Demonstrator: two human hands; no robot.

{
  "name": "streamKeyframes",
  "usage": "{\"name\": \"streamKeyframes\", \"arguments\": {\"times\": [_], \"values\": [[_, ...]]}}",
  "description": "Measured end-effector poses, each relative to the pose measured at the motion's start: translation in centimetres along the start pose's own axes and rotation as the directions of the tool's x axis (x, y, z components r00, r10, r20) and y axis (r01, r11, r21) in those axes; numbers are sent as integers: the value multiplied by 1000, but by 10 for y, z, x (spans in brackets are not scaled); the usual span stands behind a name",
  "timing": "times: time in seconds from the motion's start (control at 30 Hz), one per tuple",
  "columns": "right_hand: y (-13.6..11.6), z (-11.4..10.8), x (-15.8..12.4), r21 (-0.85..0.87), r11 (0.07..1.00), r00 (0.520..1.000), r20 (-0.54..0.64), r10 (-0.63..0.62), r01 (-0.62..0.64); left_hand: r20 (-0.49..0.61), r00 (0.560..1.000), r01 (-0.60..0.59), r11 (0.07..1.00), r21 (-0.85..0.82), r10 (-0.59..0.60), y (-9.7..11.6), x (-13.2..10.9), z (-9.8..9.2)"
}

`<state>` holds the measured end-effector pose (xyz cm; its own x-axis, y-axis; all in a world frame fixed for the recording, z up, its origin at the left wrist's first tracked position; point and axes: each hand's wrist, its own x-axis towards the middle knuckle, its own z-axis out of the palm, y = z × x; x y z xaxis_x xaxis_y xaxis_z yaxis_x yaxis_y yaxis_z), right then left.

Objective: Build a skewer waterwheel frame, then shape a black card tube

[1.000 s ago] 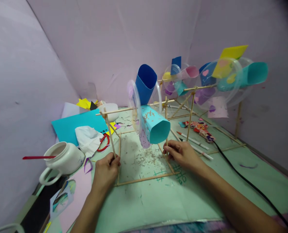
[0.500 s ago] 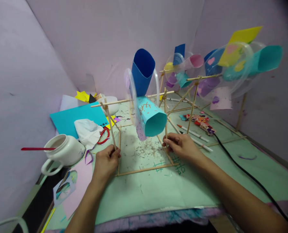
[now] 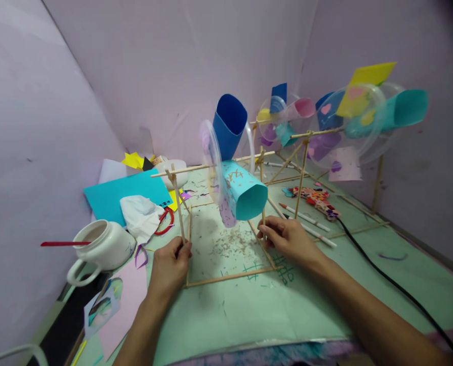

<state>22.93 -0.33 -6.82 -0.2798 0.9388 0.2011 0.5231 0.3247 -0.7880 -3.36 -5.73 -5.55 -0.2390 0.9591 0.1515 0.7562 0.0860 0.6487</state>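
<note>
Between my hands stands a frame of thin wooden sticks (image 3: pixel 232 278), with a rectangular base on the green table cover. Its crossbar (image 3: pixel 195 169) carries a wheel of clear plastic discs (image 3: pixel 215 162) with a dark blue paper cup (image 3: pixel 229 127) on top and a turquoise paper cup (image 3: pixel 245 190) facing me. My left hand (image 3: pixel 172 264) is closed round the left upright stick (image 3: pixel 179 211). My right hand (image 3: pixel 283 236) pinches the right upright stick (image 3: pixel 264 223) near its lower end. Brown crumbs (image 3: pixel 232 243) lie inside the base.
More stick frames with cup wheels (image 3: pixel 363 119) stand at the right and back. A patterned glue gun (image 3: pixel 318 198) with a black cord (image 3: pixel 379 269) lies right, beside pencils (image 3: pixel 304 217). At left are a white mug (image 3: pixel 104 249), crumpled tissue (image 3: pixel 140 216), red-handled scissors (image 3: pixel 166 221) and turquoise paper (image 3: pixel 130 190).
The whole view has shifted slightly, so things appear a little lower. Both hands keep their hold on the uprights, and the wheel looks the same.
</note>
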Motion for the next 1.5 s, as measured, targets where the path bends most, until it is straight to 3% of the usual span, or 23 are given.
{"name": "streamKeyframes", "arguments": {"times": [0.4,0.57,0.77,0.93,1.2,1.5], "values": [[2,-1,-1,-30,1000,998,63,-6,8,19,1000,-4,1000,-8,4,-9,1,2],[-3,-3,11,-6,999,997,67,-44,44,-14,1000,-4,996,-89,3,1,14,-9],[-12,-20,68,-17,995,994,-54,-97,97,-107,991,-88,991,-97,77,24,65,-30],[-24,-34,132,-183,982,988,-132,-78,53,-140,983,-134,981,-140,115,40,128,-34],[-22,-37,195,-367,929,967,-252,-41,-56,-50,995,-91,971,-221,82,38,212,-7],[13,-13,226,-424,887,956,-287,59,-182,86,996,6,992,-127,6,15,247,29]]}}
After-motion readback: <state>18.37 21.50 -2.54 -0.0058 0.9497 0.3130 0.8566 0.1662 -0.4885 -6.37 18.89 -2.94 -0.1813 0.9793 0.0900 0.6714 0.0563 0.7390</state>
